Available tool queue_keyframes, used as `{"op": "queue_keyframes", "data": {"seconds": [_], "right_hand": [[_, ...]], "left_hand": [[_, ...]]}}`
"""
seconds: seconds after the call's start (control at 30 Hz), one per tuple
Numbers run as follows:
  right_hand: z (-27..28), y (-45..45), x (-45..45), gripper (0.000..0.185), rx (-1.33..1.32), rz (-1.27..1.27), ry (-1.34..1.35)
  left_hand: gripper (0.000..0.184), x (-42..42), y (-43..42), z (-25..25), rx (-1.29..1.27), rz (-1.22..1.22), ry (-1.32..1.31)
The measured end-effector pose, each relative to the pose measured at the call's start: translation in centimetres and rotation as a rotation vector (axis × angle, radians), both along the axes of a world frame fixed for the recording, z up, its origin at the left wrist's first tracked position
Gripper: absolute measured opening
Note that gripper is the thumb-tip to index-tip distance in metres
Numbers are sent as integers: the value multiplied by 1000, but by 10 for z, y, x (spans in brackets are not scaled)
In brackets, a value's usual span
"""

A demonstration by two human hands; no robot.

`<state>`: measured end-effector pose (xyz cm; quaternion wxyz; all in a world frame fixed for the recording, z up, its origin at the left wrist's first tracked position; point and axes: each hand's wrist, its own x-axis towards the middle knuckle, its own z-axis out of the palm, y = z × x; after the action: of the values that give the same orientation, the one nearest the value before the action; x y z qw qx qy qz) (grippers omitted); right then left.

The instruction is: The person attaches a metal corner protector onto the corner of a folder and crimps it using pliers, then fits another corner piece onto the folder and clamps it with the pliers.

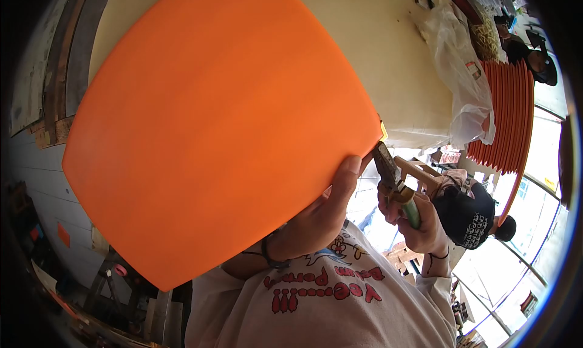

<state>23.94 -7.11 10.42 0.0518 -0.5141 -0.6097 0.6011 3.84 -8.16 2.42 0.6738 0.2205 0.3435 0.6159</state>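
Observation:
A large, smooth orange panel (225, 123) with slightly curved edges fills the middle of the view. My left hand (325, 217) grips its lower right edge, thumb on the face and the other fingers behind it. In my right hand (416, 220) are green-handled pliers (388, 169) with a dark metal head. Their tip is close to the panel's right corner; whether it touches is hard to tell. A small yellow piece (384, 130) shows at that corner.
Beyond the panel lies a beige table top (388, 50), with a crumpled clear plastic bag (461, 68) on its right side. A stack of orange panels (507, 111) stands at the far right. A person in a black shirt (464, 214) is nearby, and another person (534, 59) is farther back.

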Motion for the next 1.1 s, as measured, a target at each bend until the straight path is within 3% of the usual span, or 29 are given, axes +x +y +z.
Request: {"op": "queue_keyframes", "data": {"seconds": [0.33, 0.67, 0.83, 1.1], "right_hand": [[-5, -3, -3, 19, 19, -41, -1], [-5, -4, -7, 28, 71, -24, -43], [-2, -3, -7, 31, 31, -7, -88], [-3, 6, 8, 56, -326, -60, 276]], "left_hand": [[37, -1, -1, -7, 73, 8, 56], [36, -4, -1, -9, 110, -2, 140], [36, 1, -4, -12, 92, 33, 40], [41, 0, 2, 5, 18, 29, -109]]}}
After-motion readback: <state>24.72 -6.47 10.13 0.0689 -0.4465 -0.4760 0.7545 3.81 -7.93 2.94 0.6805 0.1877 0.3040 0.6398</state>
